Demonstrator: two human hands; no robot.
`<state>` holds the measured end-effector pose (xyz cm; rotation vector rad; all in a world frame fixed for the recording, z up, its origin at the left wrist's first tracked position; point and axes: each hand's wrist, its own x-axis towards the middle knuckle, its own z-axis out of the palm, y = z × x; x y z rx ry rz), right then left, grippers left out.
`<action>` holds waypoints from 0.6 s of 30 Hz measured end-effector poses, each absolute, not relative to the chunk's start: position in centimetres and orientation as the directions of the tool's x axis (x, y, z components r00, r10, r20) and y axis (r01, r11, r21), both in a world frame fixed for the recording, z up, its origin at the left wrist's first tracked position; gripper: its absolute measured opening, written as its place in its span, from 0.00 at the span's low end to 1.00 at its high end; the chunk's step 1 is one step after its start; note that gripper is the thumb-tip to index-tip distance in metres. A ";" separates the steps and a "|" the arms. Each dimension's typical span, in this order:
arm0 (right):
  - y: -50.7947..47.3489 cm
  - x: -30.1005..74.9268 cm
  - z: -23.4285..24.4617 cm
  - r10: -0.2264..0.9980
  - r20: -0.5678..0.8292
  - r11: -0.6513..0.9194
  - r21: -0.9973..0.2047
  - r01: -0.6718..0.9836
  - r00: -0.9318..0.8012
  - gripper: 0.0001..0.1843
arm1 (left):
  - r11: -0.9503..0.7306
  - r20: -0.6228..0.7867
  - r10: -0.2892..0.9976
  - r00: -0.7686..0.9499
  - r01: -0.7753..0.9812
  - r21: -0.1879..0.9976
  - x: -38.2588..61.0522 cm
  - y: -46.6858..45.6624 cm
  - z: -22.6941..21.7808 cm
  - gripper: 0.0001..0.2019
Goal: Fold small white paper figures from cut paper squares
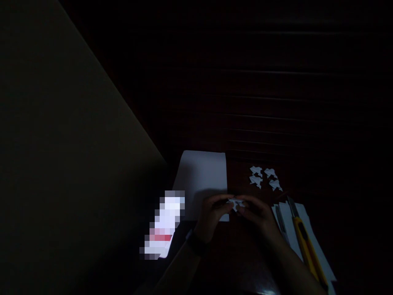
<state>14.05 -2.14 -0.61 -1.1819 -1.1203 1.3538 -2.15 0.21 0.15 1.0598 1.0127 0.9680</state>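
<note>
A small folded piece of white paper (pixel 236 203) is pinched between both hands above the dark table. My left hand (pixel 213 212) grips its left side with thumb and fingers, and a dark band circles that wrist. From the other side my right hand (pixel 256 211) holds the same paper, thumb near its lower edge. Beyond the hands lie several small folded paper figures (pixel 256 180) in a loose cluster. The finer folds of the held paper are too dim to make out.
A white sheet (pixel 204 176) lies left of the hands, beside a bright pixelated screen (pixel 164 225). On the right, a yellow box cutter (pixel 307 248) with its blade showing rests on a stack of white paper (pixel 317 246). A pale wall (pixel 61 143) rises at left.
</note>
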 end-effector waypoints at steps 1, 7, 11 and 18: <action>-2.2 14.0 -0.6 0.995 -0.086 -0.091 -0.991 -0.101 -0.049 0.15 | 0.207 -0.173 0.955 0.242 -0.126 0.970 -2.2 0.2 0.1 0.14; -2.1 13.9 -0.5 0.995 -0.089 -0.091 -0.992 -0.090 -0.035 0.15 | 0.192 -0.165 0.961 0.222 -0.109 0.975 -2.1 0.2 0.0 0.14; -2.1 13.9 -0.7 0.995 -0.090 -0.093 -0.991 -0.092 -0.035 0.15 | 0.190 -0.166 0.962 0.216 -0.095 0.977 -2.1 0.1 0.2 0.14; -2.3 14.0 -0.2 0.994 -0.095 -0.101 -0.991 -0.092 -0.059 0.15 | 0.178 -0.159 0.964 0.213 -0.076 0.981 -2.0 0.2 0.2 0.13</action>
